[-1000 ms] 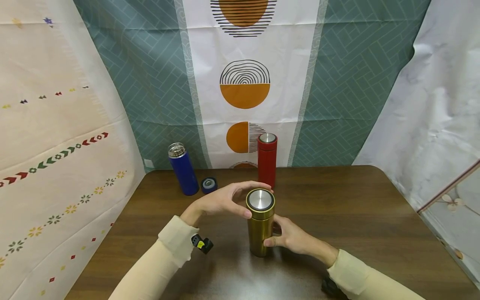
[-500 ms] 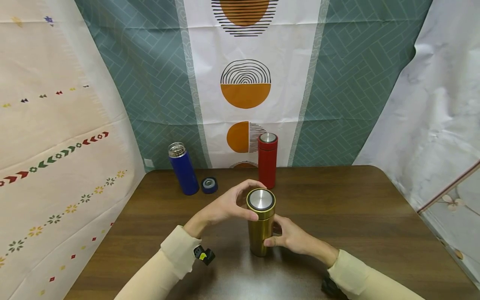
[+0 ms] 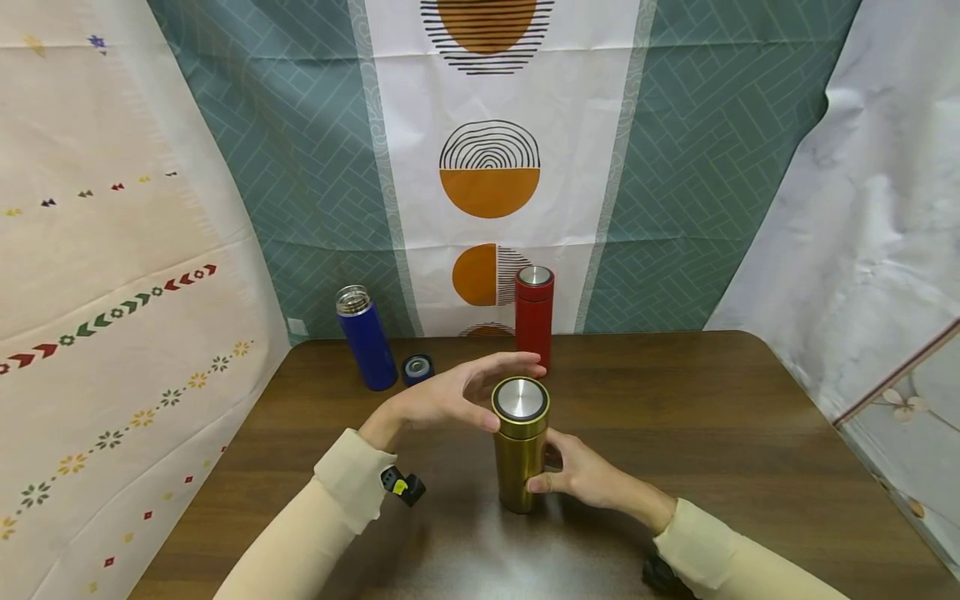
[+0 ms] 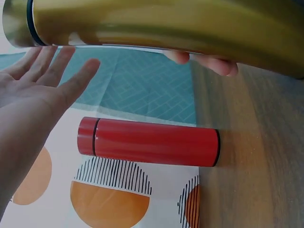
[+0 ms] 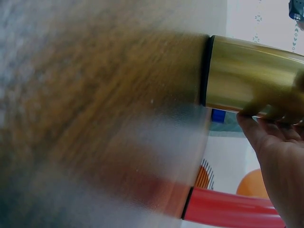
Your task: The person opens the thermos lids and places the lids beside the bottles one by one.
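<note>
Head: gold bottle (image 3: 517, 458) upright on worktop (image 3: 675, 417), right hand (image 3: 573, 475) grasping its body; left hand (image 3: 457, 396) at its cap (image 3: 521, 408), thumb apart from fingers, grip loose. Left wrist: left fingers (image 4: 77, 84) extended. Right wrist: right fingers (image 5: 251, 130) against bottle.

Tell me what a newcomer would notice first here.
Probably the gold flask, upright on the table, gripped by the right hand, with the left hand spread beside its lid. Behind it, the red flask stands before the patterned cloth. Farther left, the blue flask stands open-topped, a dark blue cap lying beside it.
</note>
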Available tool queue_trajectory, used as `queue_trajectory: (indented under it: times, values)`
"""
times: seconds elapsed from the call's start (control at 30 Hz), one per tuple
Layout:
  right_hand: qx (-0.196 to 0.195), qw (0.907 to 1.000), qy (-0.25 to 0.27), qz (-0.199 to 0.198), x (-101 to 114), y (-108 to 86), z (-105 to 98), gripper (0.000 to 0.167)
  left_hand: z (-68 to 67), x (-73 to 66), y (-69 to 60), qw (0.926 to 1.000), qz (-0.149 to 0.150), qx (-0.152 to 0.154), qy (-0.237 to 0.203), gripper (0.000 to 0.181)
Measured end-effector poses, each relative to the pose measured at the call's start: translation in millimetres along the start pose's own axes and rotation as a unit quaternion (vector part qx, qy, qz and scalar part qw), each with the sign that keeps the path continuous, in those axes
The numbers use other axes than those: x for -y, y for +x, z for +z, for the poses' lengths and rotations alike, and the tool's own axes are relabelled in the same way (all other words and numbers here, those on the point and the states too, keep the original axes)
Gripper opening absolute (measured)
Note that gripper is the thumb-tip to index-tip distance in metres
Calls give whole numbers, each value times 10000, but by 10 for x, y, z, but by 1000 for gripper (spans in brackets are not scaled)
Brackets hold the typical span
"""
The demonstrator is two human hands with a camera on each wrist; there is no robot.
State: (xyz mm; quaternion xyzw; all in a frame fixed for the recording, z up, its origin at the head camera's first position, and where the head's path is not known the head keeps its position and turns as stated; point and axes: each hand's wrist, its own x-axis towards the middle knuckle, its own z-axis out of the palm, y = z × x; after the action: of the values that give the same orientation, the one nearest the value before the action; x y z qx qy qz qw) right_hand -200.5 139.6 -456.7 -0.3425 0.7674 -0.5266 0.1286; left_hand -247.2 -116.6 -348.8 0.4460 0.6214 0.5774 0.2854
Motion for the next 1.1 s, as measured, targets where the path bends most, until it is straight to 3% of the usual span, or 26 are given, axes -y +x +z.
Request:
queue_trajectory:
  times: [0.2,0.47,0.6,0.93,1.0,1.1]
  values:
    - [-15,10000,-13,5,-10,5,3,58,-19,-12,18,9999,-6,147,-46,93]
    - [40,10000,-21,75,-14,8,0,60,-26,-13,20,9995,-4,186,248,81]
    - [22,10000,3,75,-25,6,-4,61,-14,2,8,9992,-102,9,374,75]
    - [62,9999,88,50,-30,-3,10,60,141,87,-12,9954,-149,-888,320,70]
    - [39,10000,77,39,-30,-2,10,60,148,88,-16,9950,-129,-915,373,74]
    - [32,10000,50,2,-33,1,9,59,113,80,-29,9967,-95,-697,398,82]
